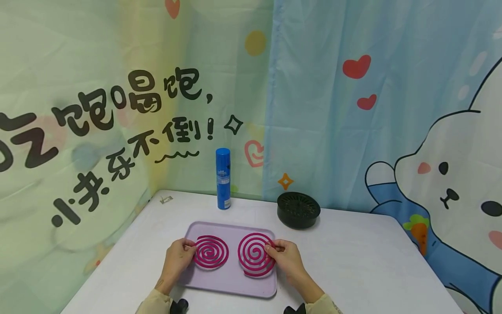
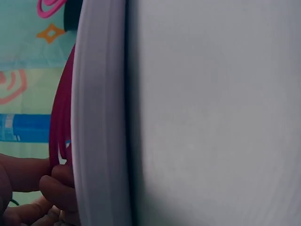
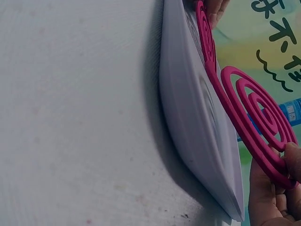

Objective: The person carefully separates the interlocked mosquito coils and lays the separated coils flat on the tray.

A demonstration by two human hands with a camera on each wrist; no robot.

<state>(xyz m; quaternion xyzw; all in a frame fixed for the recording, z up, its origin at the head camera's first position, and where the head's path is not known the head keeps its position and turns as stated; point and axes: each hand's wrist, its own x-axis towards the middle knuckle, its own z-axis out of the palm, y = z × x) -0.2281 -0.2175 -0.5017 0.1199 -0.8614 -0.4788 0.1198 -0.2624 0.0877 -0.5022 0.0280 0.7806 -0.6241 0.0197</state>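
Note:
Two magenta spiral mosquito coils are over a lilac tray (image 1: 221,283) on the white table. My left hand (image 1: 179,258) pinches the outer edge of the left coil (image 1: 211,252) between thumb and fingers, beside the tray's left rim. At the tray's right side my right hand (image 1: 288,258) pinches the right coil (image 1: 256,255), thumb on top. In the right wrist view this right coil (image 3: 256,113) is tilted and raised above the tray (image 3: 197,108). The left wrist view shows the left coil (image 2: 61,117) edge-on behind the tray rim, close to the fingers.
Behind the tray stand a blue spray can (image 1: 223,179) with a blue cap and a round black container (image 1: 299,210). A small metal piece (image 1: 166,199) lies at the table's back left corner. Printed curtains (image 1: 306,131) hang close behind the table.

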